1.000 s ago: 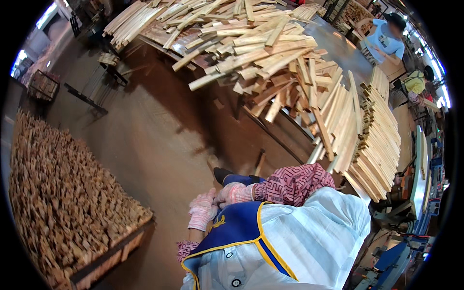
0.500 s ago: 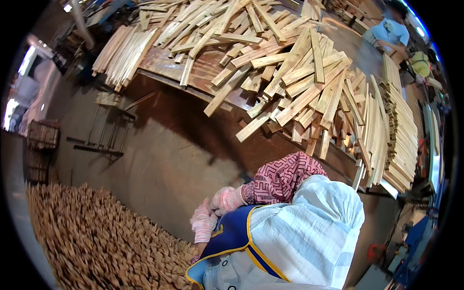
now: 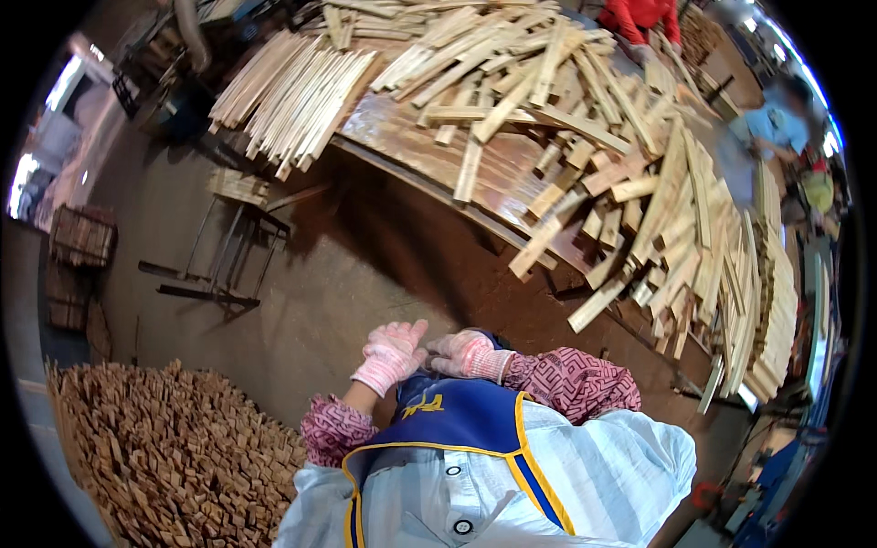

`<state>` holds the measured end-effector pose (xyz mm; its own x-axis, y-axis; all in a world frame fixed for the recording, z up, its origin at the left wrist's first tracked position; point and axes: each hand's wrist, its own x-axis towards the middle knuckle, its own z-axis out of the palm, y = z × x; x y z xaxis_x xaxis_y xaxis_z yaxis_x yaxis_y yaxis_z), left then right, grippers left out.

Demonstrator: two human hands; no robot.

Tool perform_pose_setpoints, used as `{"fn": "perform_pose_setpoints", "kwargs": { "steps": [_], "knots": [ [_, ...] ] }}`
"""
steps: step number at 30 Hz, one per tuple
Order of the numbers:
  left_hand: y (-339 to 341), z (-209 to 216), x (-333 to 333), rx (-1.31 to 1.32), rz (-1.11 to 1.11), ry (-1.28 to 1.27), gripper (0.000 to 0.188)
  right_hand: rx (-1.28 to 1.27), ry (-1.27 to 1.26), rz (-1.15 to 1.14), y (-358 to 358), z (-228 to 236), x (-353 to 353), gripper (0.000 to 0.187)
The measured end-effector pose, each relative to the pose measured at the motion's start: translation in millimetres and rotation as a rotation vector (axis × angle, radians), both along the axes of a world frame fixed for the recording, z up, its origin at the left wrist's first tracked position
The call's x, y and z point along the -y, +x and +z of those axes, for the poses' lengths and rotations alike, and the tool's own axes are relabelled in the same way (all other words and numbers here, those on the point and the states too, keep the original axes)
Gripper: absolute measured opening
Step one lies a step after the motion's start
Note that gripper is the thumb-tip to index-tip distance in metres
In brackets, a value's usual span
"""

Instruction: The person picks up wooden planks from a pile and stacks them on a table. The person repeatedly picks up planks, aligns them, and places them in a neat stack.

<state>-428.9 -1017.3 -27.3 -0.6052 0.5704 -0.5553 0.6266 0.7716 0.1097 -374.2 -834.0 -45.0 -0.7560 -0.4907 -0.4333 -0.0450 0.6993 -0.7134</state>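
Planks [image 3: 585, 132] litter the table [image 3: 402, 134]; left hand [image 3: 391, 353] extends fingers; right hand [image 3: 461, 353] half-curls by apron [image 3: 475, 416], grip unclear.

Ahead of the left hand [image 3: 391, 354] and right hand [image 3: 463, 354], the floor [image 3: 320, 301] lies open up to the table [image 3: 402, 126]. Its bare front stretch leaves a way in between the row of strips [image 3: 306, 105], far ahead-left, and the heap of boards [image 3: 630, 189], ahead-right, where board ends [image 3: 523, 268] jut past the edge. A metal frame [image 3: 208, 296] obstructs ahead-left; packed wood pieces [image 3: 183, 447] block the near left.
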Motion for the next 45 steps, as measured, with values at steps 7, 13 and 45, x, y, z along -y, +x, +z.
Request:
{"fn": "perform_pose_setpoints", "kwargs": {
  "steps": [7,13,45],
  "knots": [
    [-75,-57,51,0.083,0.199,0.143,0.053,0.112,0.049,0.109,-124,-15,39,0.04],
    [-186,-57,91,-0.011,0.579,0.239,0.055,-0.006,-0.11,0.181,-289,-21,63,0.039],
    [-642,-117,413,0.739,0.96,1.298,0.074,-0.124,0.107,-1.079,-514,-56,275,0.054]
  ]
}}
